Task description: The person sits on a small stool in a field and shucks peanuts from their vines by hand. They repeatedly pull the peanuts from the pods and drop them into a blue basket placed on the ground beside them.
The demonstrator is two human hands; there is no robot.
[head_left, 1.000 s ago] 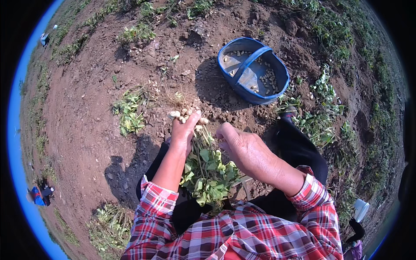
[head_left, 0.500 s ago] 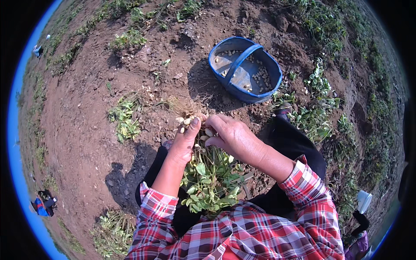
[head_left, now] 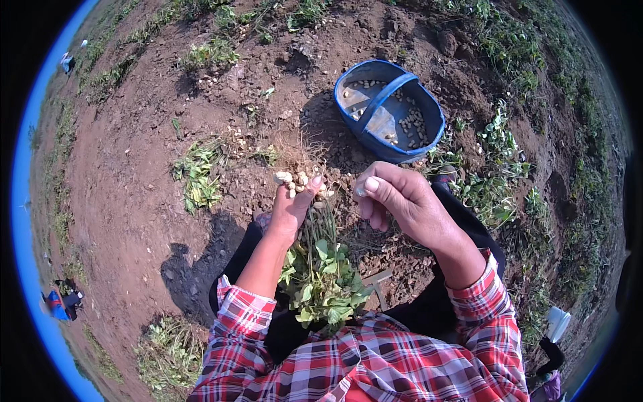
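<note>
My left hand [head_left: 291,211] is closed around an uprooted peanut plant [head_left: 329,268] just below its roots. Pale peanut pods [head_left: 295,182] cluster at the thumb, and thin brown roots [head_left: 295,155] fan out beyond them. The green leafy end hangs back toward my lap. To the right, apart from the plant, my right hand [head_left: 405,201] is curled with thumb pressed to forefinger. Something pale shows at that pinch, too small to make out. Beyond the right hand stands a blue basket [head_left: 439,127] with a handle across its top and scattered peanuts [head_left: 414,122] inside.
Pulled plants lie in a small heap [head_left: 199,175] at left and a larger heap [head_left: 171,355] at near left. A tool with a metal head [head_left: 377,276] rests by my legs. Greenery [head_left: 499,141] lines the right. Another person [head_left: 552,382] is partly visible at lower right.
My right hand has come away from the pods, moving right with its fingers curled. My left hand still grips the plant. The whole view has shifted slightly.
</note>
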